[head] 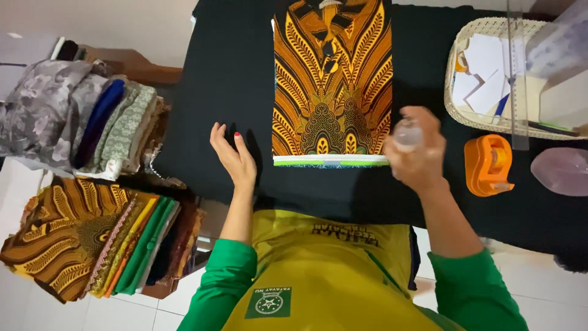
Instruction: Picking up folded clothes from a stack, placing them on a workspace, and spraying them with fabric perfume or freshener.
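A folded shirt (331, 79) with an orange, black and gold leaf pattern lies on a black table cover (233, 73), its collar at the far end. My left hand (233, 156) hovers open to the left of the shirt's near edge, fingers apart, holding nothing. My right hand (416, 150) is at the shirt's near right corner, closed around a small clear roundish object (408, 135) that is blurred; what it is cannot be told.
An orange tape dispenser (488, 164) and a pale pink stone-like lump (563, 170) sit at right. A woven basket (456, 107) holds paper pieces, pens and a clear ruler. Two stacks of folded fabrics (92, 239) (92, 119) stand at left, off the table.
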